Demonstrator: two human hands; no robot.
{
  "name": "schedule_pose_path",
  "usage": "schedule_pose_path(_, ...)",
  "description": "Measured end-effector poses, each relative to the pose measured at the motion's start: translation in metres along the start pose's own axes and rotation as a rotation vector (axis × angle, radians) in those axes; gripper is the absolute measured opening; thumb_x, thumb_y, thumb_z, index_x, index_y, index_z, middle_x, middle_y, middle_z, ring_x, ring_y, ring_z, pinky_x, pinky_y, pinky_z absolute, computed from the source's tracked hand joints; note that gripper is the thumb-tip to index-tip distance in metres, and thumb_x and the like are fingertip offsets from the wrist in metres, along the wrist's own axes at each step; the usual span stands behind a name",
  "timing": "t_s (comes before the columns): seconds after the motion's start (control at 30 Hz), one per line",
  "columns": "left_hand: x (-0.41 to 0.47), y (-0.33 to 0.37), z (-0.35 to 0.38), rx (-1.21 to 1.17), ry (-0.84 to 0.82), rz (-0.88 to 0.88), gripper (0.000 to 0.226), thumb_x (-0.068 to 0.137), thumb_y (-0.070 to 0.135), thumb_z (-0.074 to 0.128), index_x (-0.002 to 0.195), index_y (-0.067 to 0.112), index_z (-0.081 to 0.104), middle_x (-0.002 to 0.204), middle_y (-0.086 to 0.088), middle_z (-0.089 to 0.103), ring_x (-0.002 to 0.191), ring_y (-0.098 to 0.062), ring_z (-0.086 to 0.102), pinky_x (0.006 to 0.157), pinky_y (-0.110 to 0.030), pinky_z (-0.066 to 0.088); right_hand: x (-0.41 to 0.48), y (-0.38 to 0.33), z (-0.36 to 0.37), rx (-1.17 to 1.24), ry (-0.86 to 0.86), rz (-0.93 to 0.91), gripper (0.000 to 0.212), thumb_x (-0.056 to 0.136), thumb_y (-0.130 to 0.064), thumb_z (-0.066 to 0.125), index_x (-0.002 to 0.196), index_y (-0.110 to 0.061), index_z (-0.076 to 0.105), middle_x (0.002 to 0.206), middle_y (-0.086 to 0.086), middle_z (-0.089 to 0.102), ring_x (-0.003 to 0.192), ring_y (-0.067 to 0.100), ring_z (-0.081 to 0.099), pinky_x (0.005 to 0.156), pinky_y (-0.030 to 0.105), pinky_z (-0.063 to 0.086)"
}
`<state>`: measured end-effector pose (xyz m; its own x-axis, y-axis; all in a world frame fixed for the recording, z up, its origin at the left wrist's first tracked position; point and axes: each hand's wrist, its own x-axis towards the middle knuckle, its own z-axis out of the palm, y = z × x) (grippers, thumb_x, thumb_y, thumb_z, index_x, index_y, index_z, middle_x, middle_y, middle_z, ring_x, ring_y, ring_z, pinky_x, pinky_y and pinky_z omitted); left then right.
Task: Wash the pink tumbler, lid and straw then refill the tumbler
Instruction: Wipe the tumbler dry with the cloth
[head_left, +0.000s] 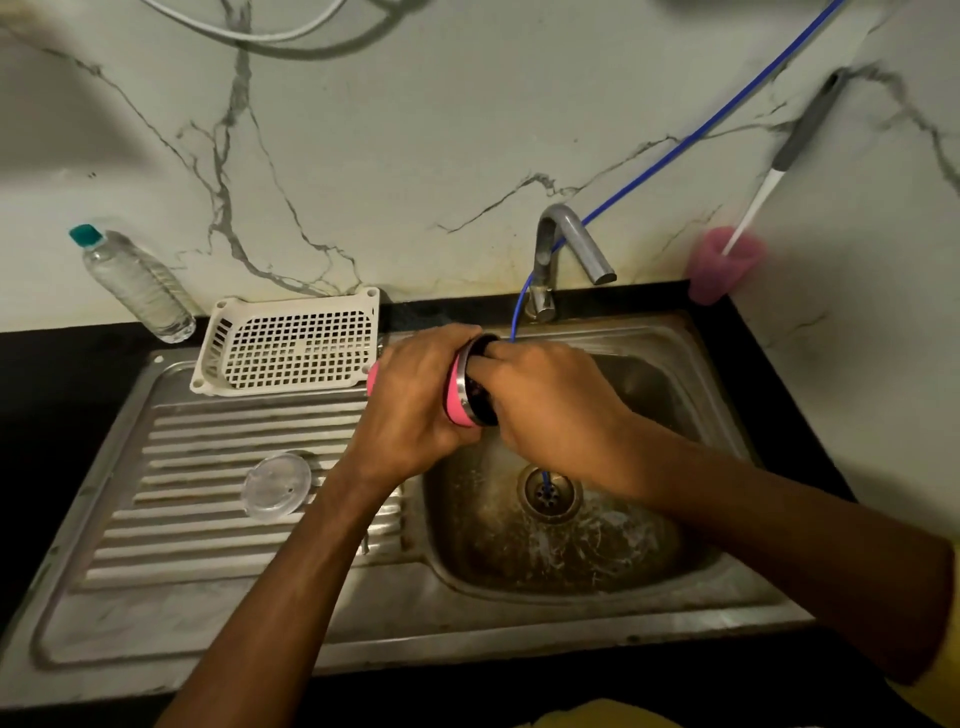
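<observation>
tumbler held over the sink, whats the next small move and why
Probably rub the fingers of the right hand round the inside wall of the pink tumbler: they reach into its mouth, the left hand grips it sideways over the sink, and no water shows at the tap, so rinsing seems to come later.

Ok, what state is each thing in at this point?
pink tumbler: lidless, on its side, gripped by left hand, right hand fingers inside.
lid: off, lying on drainboard.
tap: no stream visible.
water bottle: capped.
white basket: tipped against wall.
</observation>
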<state>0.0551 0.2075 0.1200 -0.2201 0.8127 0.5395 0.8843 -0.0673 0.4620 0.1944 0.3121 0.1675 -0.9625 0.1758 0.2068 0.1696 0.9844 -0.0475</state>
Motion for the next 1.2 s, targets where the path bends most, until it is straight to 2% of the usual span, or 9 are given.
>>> schedule_pose_path(0.2, -0.022, -0.013, -0.003, -0.176, 0.172, -0.137, 0.069, 0.063, 0.046, 0.084, 0.123, 0.037, 0.051, 0.115, 0.023, 0.059, 0.107, -0.004, 0.058, 0.095, -0.032, 0.047, 0.000, 0.015, 0.005, 1.445, -0.229, 0.546, 0.022, 0.095, -0.008, 0.062, 0.114, -0.014, 0.071, 0.106, 0.010, 0.076, 0.101, 0.020, 0.073, 0.088, 0.034, 0.060)
schedule_pose_path(0.33, -0.041, -0.028, -0.010, -0.451, 0.306, -0.369, 0.089, 0.052, 0.026, 0.092, 0.125, 0.039, 0.045, 0.119, 0.010, 0.059, 0.110, -0.020, 0.062, 0.094, -0.035, 0.051, -0.004, -0.002, 0.019, 1.906, -0.146, 0.676, 0.030, 0.094, -0.007, 0.059, 0.123, -0.005, 0.066, 0.119, 0.018, 0.071, 0.106, 0.025, 0.069, 0.095, 0.041, 0.056)
schedule_pose_path(0.53, -0.103, -0.073, -0.048, -0.174, 0.382, -0.592, 0.098, 0.047, 0.050, 0.095, 0.129, 0.022, 0.048, 0.124, -0.001, 0.060, 0.112, -0.009, 0.060, 0.094, -0.014, 0.048, -0.004, -0.011, 0.043, 1.996, -0.037, 0.833, 0.041, 0.083, -0.014, 0.064, 0.123, -0.005, 0.065, 0.117, 0.017, 0.072, 0.106, 0.027, 0.069, 0.089, 0.040, 0.057)
schedule_pose_path(0.63, -0.137, -0.094, -0.077, -0.085, 0.429, -0.669, 0.090, 0.046, 0.059, 0.093, 0.122, 0.042, 0.049, 0.125, 0.005, 0.058, 0.113, -0.012, 0.058, 0.094, -0.017, 0.047, -0.004, -0.015, 0.055, 1.950, -0.060, 0.916, 0.034, 0.093, -0.009, 0.059, 0.126, -0.004, 0.064, 0.120, 0.018, 0.071, 0.106, 0.027, 0.069, 0.086, 0.036, 0.058)
schedule_pose_path(0.73, -0.167, -0.116, -0.104, -0.045, 0.503, -0.754, 0.084, 0.047, 0.044, 0.096, 0.116, 0.053, 0.049, 0.117, 0.025, 0.054, 0.108, -0.002, 0.056, 0.097, -0.035, 0.051, -0.003, -0.027, 0.069, 1.910, -0.098, 0.980, 0.035, 0.092, -0.010, 0.059, 0.126, -0.005, 0.064, 0.119, 0.017, 0.071, 0.105, 0.025, 0.069, 0.086, 0.035, 0.057)
schedule_pose_path(0.83, -0.191, -0.137, -0.121, -0.038, 0.566, -0.888, 0.084, 0.054, 0.014, 0.099, 0.116, 0.044, 0.050, 0.124, 0.012, 0.057, 0.109, -0.006, 0.056, 0.103, -0.048, 0.050, 0.002, -0.043, 0.080, 1.885, -0.138, 0.989, 0.042, 0.083, -0.013, 0.064, 0.124, -0.005, 0.065, 0.117, 0.016, 0.072, 0.106, 0.027, 0.069, 0.083, 0.035, 0.058)
schedule_pose_path(0.97, -0.220, -0.162, -0.132, -0.090, 0.644, -0.975, 0.089, 0.055, 0.010, 0.097, 0.131, 0.019, 0.051, 0.131, -0.010, 0.059, 0.112, -0.017, 0.059, 0.101, -0.044, 0.052, 0.016, -0.066, 0.094, 1.811, -0.166, 0.958, 0.042, 0.081, -0.014, 0.066, 0.122, -0.004, 0.066, 0.114, 0.018, 0.073, 0.102, 0.028, 0.071, 0.080, 0.036, 0.059)
schedule_pose_path(1.1, -0.239, -0.179, -0.134, -0.105, 0.591, -0.995, 0.091, 0.053, 0.014, 0.099, 0.130, 0.026, 0.051, 0.129, -0.007, 0.061, 0.113, -0.018, 0.061, 0.100, -0.043, 0.053, 0.032, -0.086, 0.101, 1.685, -0.176, 0.917, 0.023, 0.092, -0.010, 0.062, 0.113, -0.008, 0.070, 0.106, 0.013, 0.076, 0.100, 0.026, 0.073, 0.088, 0.041, 0.057)
schedule_pose_path(1.2, -0.245, -0.182, -0.133, -0.095, 0.564, -0.955, 0.085, 0.053, 0.016, 0.100, 0.117, 0.044, 0.051, 0.126, -0.002, 0.061, 0.112, -0.017, 0.062, 0.095, -0.033, 0.052, 0.043, -0.098, 0.102, 1.608, -0.163, 0.878, 0.015, 0.093, -0.008, 0.062, 0.103, -0.009, 0.072, 0.097, 0.012, 0.077, 0.088, 0.022, 0.075, 0.074, 0.031, 0.059)
